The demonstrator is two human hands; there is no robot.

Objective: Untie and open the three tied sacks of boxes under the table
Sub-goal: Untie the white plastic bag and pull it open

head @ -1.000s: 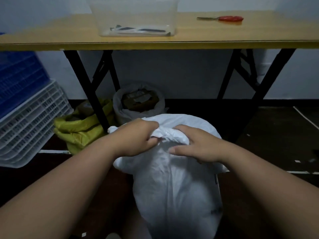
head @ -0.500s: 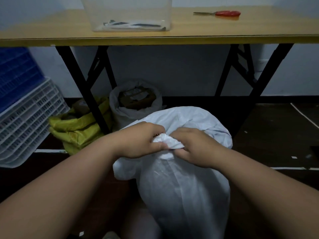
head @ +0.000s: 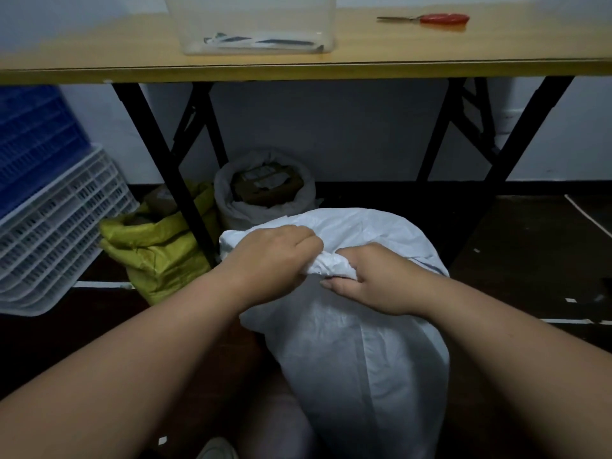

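— Reaching in from both lower corners, are the forearms meeting at the sack?
— Yes. The left hand (head: pixel 275 256) is a closed fist, knuckles up, its fingers curled around the bunched neck (head: pixel 331 265) of the white sack (head: pixel 364 352). The right hand (head: pixel 374 279) sits just beside it, palm down, fingers folded over the same bunch and the thumb pointing left below it.
— Where does that sack stand?
— On the dark floor in front of the table (head: pixel 397 51), between the forearms, its neck gathered shut.
— And the others?
— A grey sack (head: pixel 265 197) stands open under the table, boxes showing inside; a yellow-green sack (head: pixel 159 250) slumps by the table leg, its mouth loose.
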